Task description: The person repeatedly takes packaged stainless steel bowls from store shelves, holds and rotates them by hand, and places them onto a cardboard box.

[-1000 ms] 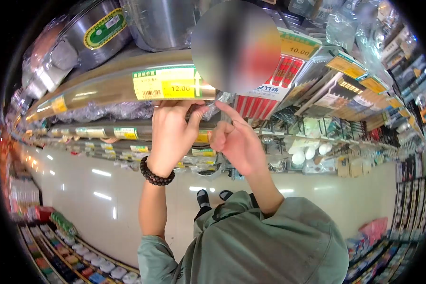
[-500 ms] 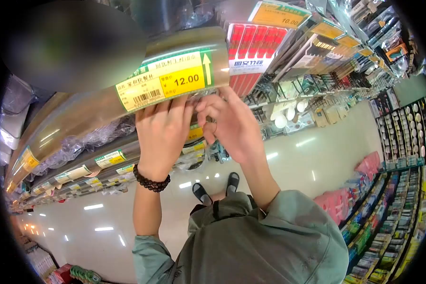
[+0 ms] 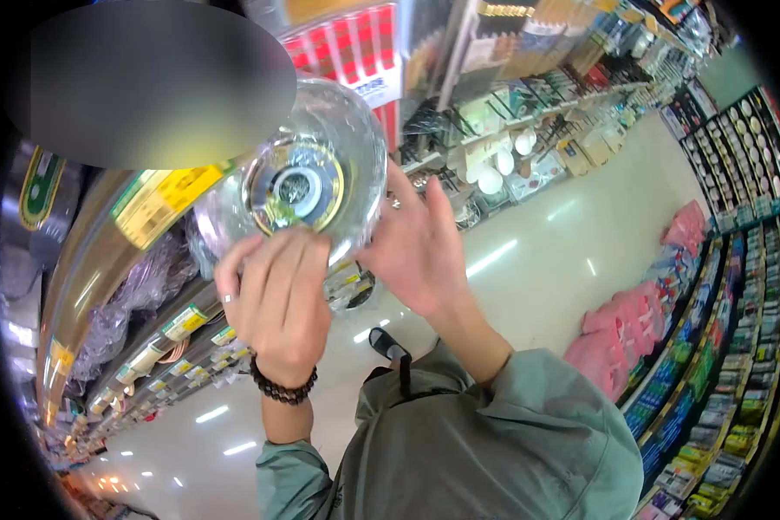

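Both my hands hold up a shiny steel bowl [image 3: 299, 178] wrapped in clear plastic, its round base turned toward the camera. My left hand [image 3: 273, 299], with a dark bead bracelet on the wrist, grips its lower rim. My right hand [image 3: 412, 247], a ring on one finger, holds the right side of the bowl. The bowl is in front of the shelf edge with the yellow price label [image 3: 160, 199].
Shelves with plastic-wrapped steel ware [image 3: 134, 299] run to the left. Red chopstick packs [image 3: 347, 56] and hanging kitchen utensils [image 3: 503, 147] fill the racks behind. A glossy aisle floor [image 3: 563, 234] lies below, with pink packs [image 3: 633, 325] and stocked shelves to the right.
The hands were reaching under the shelf edge behind the price label; now they have drawn out the wrapped steel bowl and hold it up. The camera has tilted further to the right.
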`<control>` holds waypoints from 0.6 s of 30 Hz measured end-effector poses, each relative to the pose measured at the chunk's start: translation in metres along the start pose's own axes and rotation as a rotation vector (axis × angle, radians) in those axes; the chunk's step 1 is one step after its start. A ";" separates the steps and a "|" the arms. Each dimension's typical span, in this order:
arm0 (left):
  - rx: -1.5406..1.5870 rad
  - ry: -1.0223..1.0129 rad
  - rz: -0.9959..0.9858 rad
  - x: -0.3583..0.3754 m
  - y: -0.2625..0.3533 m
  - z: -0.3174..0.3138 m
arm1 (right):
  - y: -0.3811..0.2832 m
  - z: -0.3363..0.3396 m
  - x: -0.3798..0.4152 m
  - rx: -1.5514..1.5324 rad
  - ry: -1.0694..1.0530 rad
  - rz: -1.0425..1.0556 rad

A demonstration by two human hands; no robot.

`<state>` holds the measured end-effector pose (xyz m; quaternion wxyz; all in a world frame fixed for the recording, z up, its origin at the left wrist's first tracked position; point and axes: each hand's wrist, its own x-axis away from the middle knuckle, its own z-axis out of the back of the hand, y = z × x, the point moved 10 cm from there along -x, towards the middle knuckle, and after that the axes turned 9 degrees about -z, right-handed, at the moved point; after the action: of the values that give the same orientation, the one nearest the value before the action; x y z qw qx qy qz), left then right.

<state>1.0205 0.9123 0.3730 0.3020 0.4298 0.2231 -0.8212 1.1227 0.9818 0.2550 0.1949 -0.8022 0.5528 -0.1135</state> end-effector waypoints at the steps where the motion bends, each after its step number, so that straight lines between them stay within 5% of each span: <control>1: 0.001 -0.029 0.007 -0.001 0.012 -0.001 | -0.003 0.005 0.006 -0.055 -0.014 -0.003; 3: 0.050 -0.068 0.022 0.003 0.035 -0.004 | -0.009 0.014 0.023 -0.166 0.026 -0.035; 6: 0.141 -0.251 -0.017 0.008 0.078 -0.023 | -0.018 0.026 0.050 -0.545 -0.260 -0.023; 11: 0.182 -0.406 -0.051 0.023 0.138 -0.057 | -0.037 0.099 0.114 -0.370 0.336 0.052; 15: 0.281 -0.643 -0.052 0.016 0.191 -0.084 | -0.066 0.162 0.177 -0.358 0.415 0.074; 18: 0.399 -0.576 0.056 0.011 0.206 -0.108 | -0.085 0.187 0.212 -0.457 0.301 0.082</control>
<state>1.2189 0.8282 0.2842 0.2850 0.2367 -0.0478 -0.9276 1.3455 0.8463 0.1174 -0.0709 -0.7765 0.6187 -0.0958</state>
